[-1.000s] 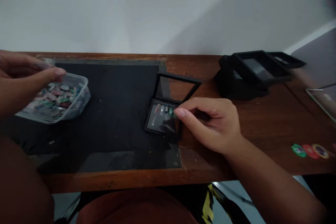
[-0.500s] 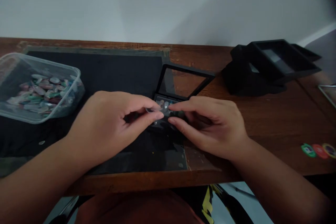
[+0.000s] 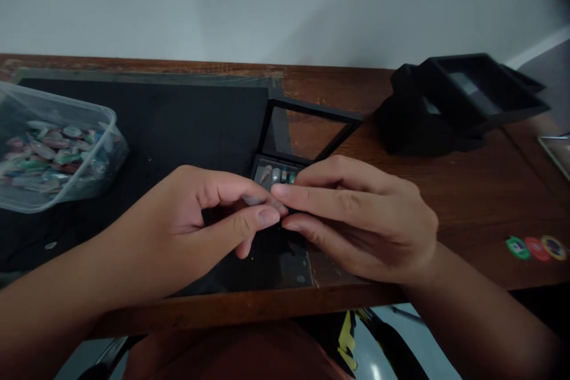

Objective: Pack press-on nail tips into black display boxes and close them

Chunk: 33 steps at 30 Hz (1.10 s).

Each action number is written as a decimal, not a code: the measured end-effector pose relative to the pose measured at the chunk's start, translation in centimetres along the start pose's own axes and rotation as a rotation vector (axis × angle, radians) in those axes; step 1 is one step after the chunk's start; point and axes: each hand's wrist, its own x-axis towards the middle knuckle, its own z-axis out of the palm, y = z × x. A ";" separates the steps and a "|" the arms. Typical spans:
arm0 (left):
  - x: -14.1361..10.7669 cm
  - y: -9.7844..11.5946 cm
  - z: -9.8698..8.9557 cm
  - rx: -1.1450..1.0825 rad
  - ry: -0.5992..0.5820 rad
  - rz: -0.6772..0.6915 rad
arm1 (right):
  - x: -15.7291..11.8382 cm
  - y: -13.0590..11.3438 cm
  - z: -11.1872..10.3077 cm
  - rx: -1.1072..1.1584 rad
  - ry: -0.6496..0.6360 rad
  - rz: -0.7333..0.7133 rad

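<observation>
My left hand (image 3: 209, 225) pinches a small pale translucent piece (image 3: 253, 200) between thumb and forefinger. The fingertips of my right hand (image 3: 365, 219) meet the left fingertips at that piece; whether they grip anything is hidden. Just behind the hands lies a black case (image 3: 262, 161) with its windowed lid raised. A row of small nail-shaped pieces (image 3: 276, 176), some grey and some teal, sits inside it, partly covered by my right fingers.
At the left stands a clear plastic tub (image 3: 113, 130) of small wrapped colourful pieces. A black mat (image 3: 200, 119) covers the table's left part. Stacked black cases (image 3: 445, 107) stand at the back right, with round coloured tokens (image 3: 537, 248) near the right edge.
Both hands have drawn slightly nearer the table's front edge, off the case, and their fingertips have come together. More of the row in the case shows. The whole view has shifted a little.
</observation>
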 end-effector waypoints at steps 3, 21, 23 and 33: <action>0.0 0.1 -0.2 -0.016 -0.025 0.004 | 0.2 -0.2 0.0 -0.008 0.035 -0.022; 0.1 -0.2 0.0 -0.083 -0.103 -0.072 | 0.5 -1.3 -0.3 0.025 -0.004 0.077; 0.1 -0.3 -0.2 -0.116 -0.121 -0.061 | 0.6 -1.3 -0.4 0.056 0.006 0.073; 0.5 -0.5 0.1 -0.107 -0.182 -0.042 | 0.7 -1.7 -0.2 0.399 0.103 0.362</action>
